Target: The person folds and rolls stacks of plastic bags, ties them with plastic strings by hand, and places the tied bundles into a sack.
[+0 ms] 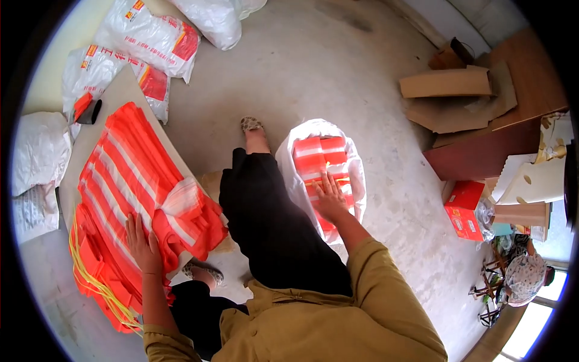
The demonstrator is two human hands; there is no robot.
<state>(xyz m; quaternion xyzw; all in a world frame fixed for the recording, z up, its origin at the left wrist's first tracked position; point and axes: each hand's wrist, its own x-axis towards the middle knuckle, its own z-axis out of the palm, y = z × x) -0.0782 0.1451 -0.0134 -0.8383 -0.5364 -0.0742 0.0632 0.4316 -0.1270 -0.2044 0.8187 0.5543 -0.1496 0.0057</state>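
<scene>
My left hand (143,246) lies flat, fingers stretched, on a broad pile of red-and-white striped plastic bags (129,169), which look like mesh or woven bags. Yellow strings (99,283) hang along the pile's near left edge. On my right, a white sack (288,172) stands on the floor with its mouth wide. Inside it are folded red-and-white bundles (319,154), some with a yellow tie across them. My right hand (329,196) rests on top of these bundles with its fingers apart. What lies under either palm is hidden.
The pile sits on a light board (123,90), with a black-and-red object (88,110) at its far corner. Printed white sacks (151,39) lie behind it. Cardboard (461,96) and a red box (464,211) stand at right. Another person (526,279) is at the far right.
</scene>
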